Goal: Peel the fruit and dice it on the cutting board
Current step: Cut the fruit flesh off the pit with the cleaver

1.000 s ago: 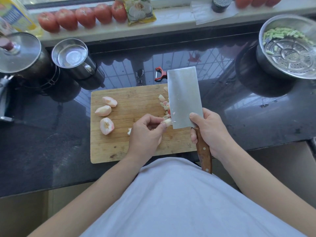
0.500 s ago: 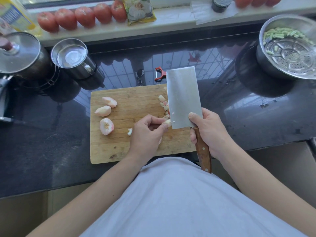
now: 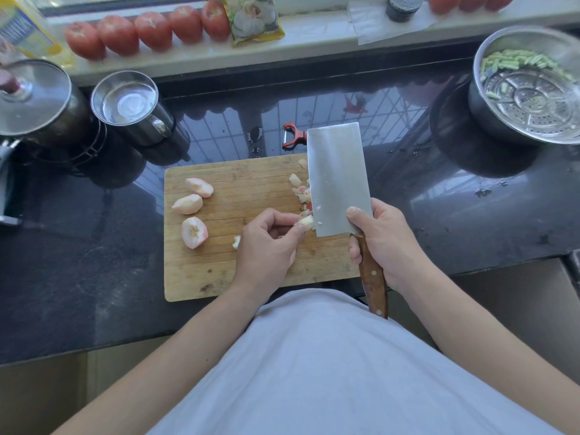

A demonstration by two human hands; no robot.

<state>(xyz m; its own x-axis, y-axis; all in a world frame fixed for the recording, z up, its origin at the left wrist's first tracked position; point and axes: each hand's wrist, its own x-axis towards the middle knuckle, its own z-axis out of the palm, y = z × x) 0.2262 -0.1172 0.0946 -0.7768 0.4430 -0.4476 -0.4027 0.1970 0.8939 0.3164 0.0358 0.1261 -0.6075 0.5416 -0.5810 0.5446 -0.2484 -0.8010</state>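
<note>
Peeled fruit strip [image 3: 305, 221] on the cutting board [image 3: 219, 271], toward the board's 3 o'clock edge, pinched by left hand [image 3: 266, 246] fingers [image 3: 287, 218] and pressed against the cleaver [image 3: 337, 180] blade. Diced bits [image 3: 300, 191] heaped at 12 o'clock from the strip, touching the blade. Three larger wedges [image 3: 194, 208] well apart at 9 o'clock. Right hand [image 3: 387, 243] wrapped tight around the wooden handle [image 3: 373, 277], thumb on the blade. Red peeler [image 3: 292, 135] on the dark tabletop [image 3: 78, 246] just beyond the board. Steel cup [image 3: 128, 105] at 10 o'clock, steamer pot [image 3: 530, 86] at 2 o'clock, tomatoes [image 3: 147, 31] along the windowsill.
</note>
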